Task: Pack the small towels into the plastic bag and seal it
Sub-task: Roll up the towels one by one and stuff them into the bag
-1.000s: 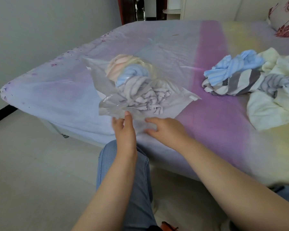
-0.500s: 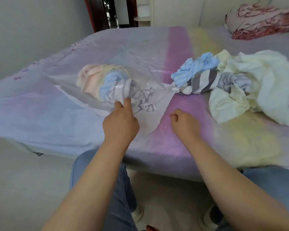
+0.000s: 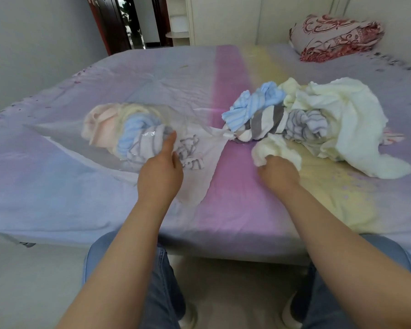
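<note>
My right hand [image 3: 279, 170] hides its fingertips, clenched in a cream towel [image 3: 274, 148]; my left hand [image 3: 160, 173], right of the plastic bag [image 3: 119, 136], seemingly pinches its film.

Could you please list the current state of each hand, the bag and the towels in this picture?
Plastic bag: lying on the bed, mouth unsealed, partly filled.
Bagged towels: bunched inside the bag.
Loose towels: heaped on the bed, unpacked.
Cream towel: corner gripped by the right hand.
Left hand: holds the bag at its mouth.
Right hand: fingers curled round the cream towel.
</note>
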{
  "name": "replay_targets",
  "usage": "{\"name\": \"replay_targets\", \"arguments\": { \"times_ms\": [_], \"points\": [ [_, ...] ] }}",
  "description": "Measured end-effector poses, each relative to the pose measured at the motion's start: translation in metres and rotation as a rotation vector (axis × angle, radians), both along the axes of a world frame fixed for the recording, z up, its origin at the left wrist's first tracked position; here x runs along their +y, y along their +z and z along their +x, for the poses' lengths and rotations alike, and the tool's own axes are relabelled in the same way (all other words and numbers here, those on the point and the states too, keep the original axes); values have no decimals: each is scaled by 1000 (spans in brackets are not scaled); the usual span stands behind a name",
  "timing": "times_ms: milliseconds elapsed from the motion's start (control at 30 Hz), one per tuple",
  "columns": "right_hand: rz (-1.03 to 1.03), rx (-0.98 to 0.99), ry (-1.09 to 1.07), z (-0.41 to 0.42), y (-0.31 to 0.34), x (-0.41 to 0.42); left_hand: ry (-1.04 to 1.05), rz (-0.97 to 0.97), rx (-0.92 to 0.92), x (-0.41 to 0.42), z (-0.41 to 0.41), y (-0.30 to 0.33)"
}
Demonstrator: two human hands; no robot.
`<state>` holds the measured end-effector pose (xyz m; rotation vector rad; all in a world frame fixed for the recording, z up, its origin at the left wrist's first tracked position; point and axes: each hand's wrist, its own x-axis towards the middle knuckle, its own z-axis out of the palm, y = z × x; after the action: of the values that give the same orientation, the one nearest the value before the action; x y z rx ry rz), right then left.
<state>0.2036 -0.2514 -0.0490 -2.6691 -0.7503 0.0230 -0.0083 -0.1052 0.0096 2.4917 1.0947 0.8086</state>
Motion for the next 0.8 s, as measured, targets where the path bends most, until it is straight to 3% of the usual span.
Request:
{"name": "replay_targets", "arguments": {
  "times_ms": [67, 200, 367, 467, 667, 800],
  "points": [
    [18, 58, 188, -35, 15, 12, -25, -34, -49, 1, -2, -2],
    [216, 431, 471, -93, 39, 25, -72, -116, -147, 2, -9, -3],
    [582, 680, 298, -91, 49, 34, -105, -211, -201, 6, -21, 1],
    [624, 677, 253, -71, 58, 34, -133, -232, -210, 6, -24, 2],
    [299, 530, 504, -63, 60, 36, -157, -279, -258, 6, -22, 0],
    [-325, 318, 745, -74, 29, 40, -156, -316, -282, 13, -22, -1]
  ]
}}
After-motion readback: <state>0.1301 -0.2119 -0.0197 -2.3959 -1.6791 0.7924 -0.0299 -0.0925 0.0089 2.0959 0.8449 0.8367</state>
